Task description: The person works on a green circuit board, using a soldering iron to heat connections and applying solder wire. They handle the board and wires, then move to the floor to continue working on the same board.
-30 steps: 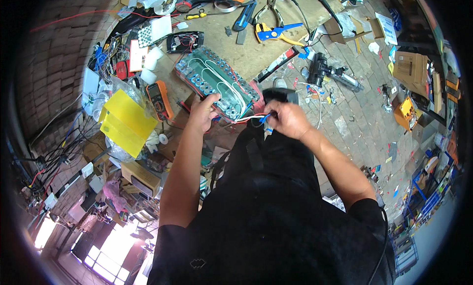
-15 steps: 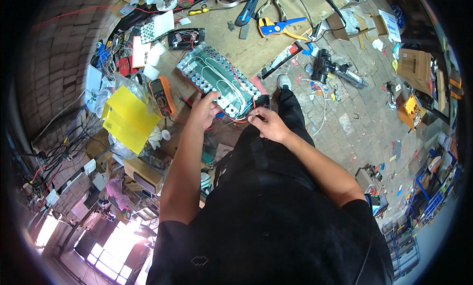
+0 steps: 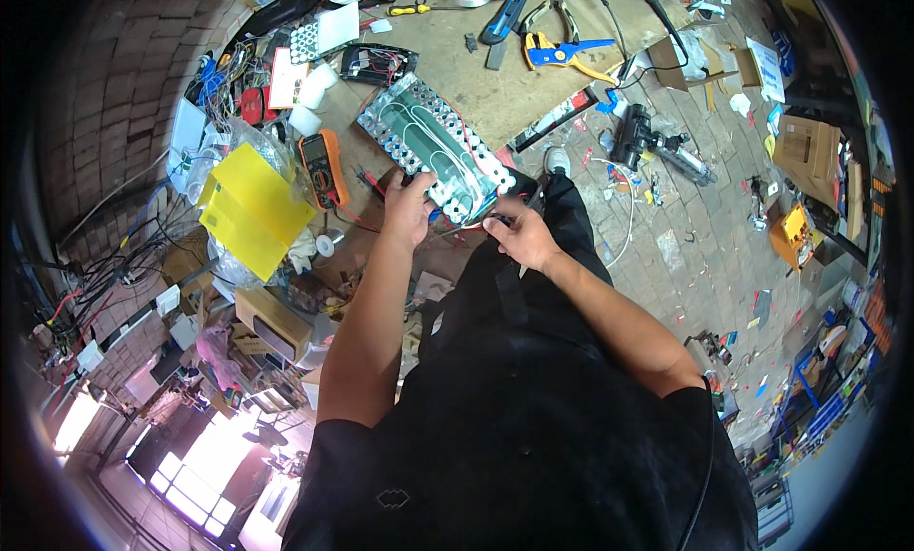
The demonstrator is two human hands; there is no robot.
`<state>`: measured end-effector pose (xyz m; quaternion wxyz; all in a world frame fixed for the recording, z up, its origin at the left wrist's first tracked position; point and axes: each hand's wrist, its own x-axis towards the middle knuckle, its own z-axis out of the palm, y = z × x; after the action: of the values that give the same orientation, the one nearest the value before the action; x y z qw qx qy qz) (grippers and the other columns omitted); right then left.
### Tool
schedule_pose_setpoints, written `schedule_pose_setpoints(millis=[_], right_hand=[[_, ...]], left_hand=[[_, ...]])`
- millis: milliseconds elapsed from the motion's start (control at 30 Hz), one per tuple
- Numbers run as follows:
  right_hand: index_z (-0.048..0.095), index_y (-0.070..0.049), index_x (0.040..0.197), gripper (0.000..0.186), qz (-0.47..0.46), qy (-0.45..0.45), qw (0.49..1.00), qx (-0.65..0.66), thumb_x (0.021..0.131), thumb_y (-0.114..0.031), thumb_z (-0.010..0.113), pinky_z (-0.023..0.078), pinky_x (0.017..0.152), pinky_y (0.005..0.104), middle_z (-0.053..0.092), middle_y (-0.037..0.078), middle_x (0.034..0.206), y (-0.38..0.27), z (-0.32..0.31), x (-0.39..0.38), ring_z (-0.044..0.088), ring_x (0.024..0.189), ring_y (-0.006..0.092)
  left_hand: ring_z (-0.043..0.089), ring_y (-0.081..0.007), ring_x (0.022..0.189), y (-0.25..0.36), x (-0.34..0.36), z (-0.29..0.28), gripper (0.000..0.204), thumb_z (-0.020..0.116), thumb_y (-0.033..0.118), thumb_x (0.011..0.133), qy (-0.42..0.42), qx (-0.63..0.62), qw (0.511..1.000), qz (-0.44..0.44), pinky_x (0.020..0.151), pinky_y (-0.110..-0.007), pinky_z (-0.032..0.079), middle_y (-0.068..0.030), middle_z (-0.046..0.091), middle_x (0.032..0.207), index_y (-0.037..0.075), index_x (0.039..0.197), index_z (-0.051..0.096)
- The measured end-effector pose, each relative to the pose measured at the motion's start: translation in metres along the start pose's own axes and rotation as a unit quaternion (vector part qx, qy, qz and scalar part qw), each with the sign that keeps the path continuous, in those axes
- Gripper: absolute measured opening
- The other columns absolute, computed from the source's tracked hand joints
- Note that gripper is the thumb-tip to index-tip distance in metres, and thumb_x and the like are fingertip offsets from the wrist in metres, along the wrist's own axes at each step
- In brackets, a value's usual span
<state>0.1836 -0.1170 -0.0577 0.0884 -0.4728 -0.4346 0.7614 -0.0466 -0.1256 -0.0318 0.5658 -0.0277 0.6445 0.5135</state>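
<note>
A long battery pack point(image 3: 428, 137) of many round cells lies slantwise at the near edge of the workbench, with white wires looped along its green middle strip. My left hand point(image 3: 409, 208) grips its near left side, thumb on top and fingers partly hidden beneath. By the pack's near right corner my right hand point(image 3: 524, 237) is closed in a pinch, its index finger smeared by motion. A small dark piece shows at the fingertips, too blurred to name. Thin coloured wires run along the pack's near end, close to both hands.
An orange multimeter point(image 3: 325, 170) and a yellow sheet point(image 3: 252, 208) lie left. Yellow-blue wire strippers point(image 3: 566, 54), pliers point(image 3: 552, 16) and a blue utility knife point(image 3: 505, 16) rest farther back. On the floor at right are a black device point(image 3: 636, 137) and a cardboard box point(image 3: 807, 153).
The view has shifted slightly, moving the bench items rightward in the picture. My right fingers have moved at the pack's near corner; my left hand keeps its hold.
</note>
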Motion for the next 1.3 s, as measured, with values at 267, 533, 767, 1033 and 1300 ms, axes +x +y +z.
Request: schedule_pose_setpoints(millis=[267, 533, 767, 1033, 1300], right_hand=[[0.063, 0.003, 0.105, 0.027, 0.027, -0.002, 1.0, 0.003, 0.096, -0.022, 0.07, 0.054, 0.058, 0.0308, 0.061, 0.008, 0.091, -0.006, 0.003, -0.004, 0.065, 0.063, 0.0143], [0.065, 0.006, 0.101, 0.033, -0.053, 0.079, 0.995, -0.032, 0.097, -0.026, 0.069, 0.055, 0.059, 0.0315, 0.058, 0.016, 0.124, 0.001, 0.003, 0.007, 0.067, 0.062, 0.016], [0.067, 0.006, 0.094, 0.032, -0.021, 0.061, 0.998, 0.003, 0.095, -0.025, 0.072, 0.055, 0.059, 0.0317, 0.059, 0.015, 0.124, 0.025, 0.002, 0.022, 0.065, 0.059, 0.0162], [0.067, -0.001, 0.095, 0.029, 0.028, 0.061, 0.992, 0.109, 0.094, -0.029, 0.075, 0.05, 0.053, 0.0272, 0.065, 0.005, 0.093, -0.004, -0.002, 0.006, 0.06, 0.058, 0.0102], [0.064, -0.006, 0.101, 0.023, 0.022, 0.073, 0.98, 0.184, 0.099, -0.029, 0.069, 0.049, 0.051, 0.0248, 0.062, -0.001, 0.079, 0.006, -0.005, 0.007, 0.058, 0.056, 0.0081]], left_hand=[[0.069, -0.0238, 0.102, -0.002, -0.001, 0.001, 0.038, 0.069, 0.004, 0.089, 0.015, -0.005, 1.0, 0.007, 0.092, -0.044, 0.056, -0.0073, 0.068, 0.114, 0.007, 0.124, 0.056], [0.064, -0.0203, 0.106, 0.001, 0.0, -0.002, 0.04, 0.07, 0.002, 0.086, 0.0, -0.018, 1.0, -0.02, 0.092, -0.044, 0.052, -0.0035, 0.066, 0.114, 0.011, 0.123, 0.056], [0.063, -0.0225, 0.108, 0.001, 0.001, -0.005, 0.039, 0.07, 0.002, 0.087, 0.002, -0.01, 0.999, -0.033, 0.092, -0.046, 0.051, -0.0031, 0.066, 0.115, 0.011, 0.122, 0.057], [0.066, -0.0273, 0.11, 0.015, -0.01, 0.013, 0.04, 0.073, 0.01, 0.092, -0.012, 0.044, 0.999, -0.018, 0.093, -0.046, 0.055, -0.0076, 0.066, 0.121, 0.008, 0.127, 0.054], [0.063, -0.0257, 0.112, 0.029, -0.015, 0.033, 0.037, 0.076, 0.017, 0.092, 0.023, 0.107, 0.993, -0.04, 0.094, -0.046, 0.053, -0.0053, 0.064, 0.125, 0.011, 0.124, 0.058]])
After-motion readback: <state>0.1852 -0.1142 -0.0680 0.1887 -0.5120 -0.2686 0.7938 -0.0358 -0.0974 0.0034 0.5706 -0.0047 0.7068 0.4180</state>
